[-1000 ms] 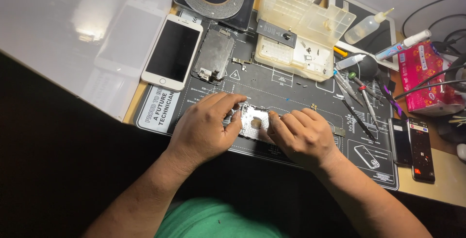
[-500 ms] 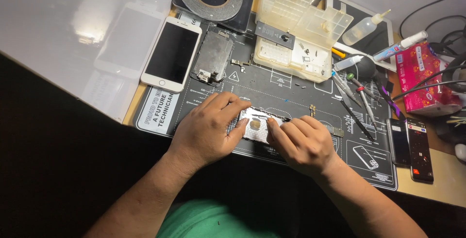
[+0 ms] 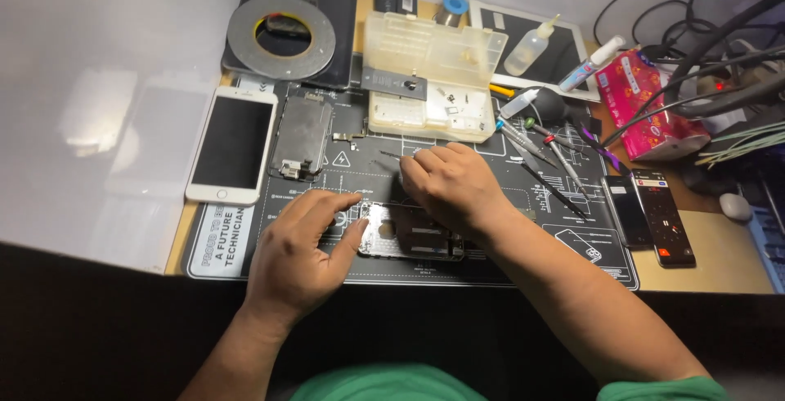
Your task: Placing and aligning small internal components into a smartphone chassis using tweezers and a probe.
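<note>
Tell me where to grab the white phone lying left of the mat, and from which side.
Pinch the white phone across its long edges, coming from above. It lies flat, screen up, with bare table at its left edge; the metal panel sits close on its right.

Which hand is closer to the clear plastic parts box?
Right. The right hand lies just below the clear plastic parts box; the left hand sits lower and further left, beside the opened phone body.
</note>
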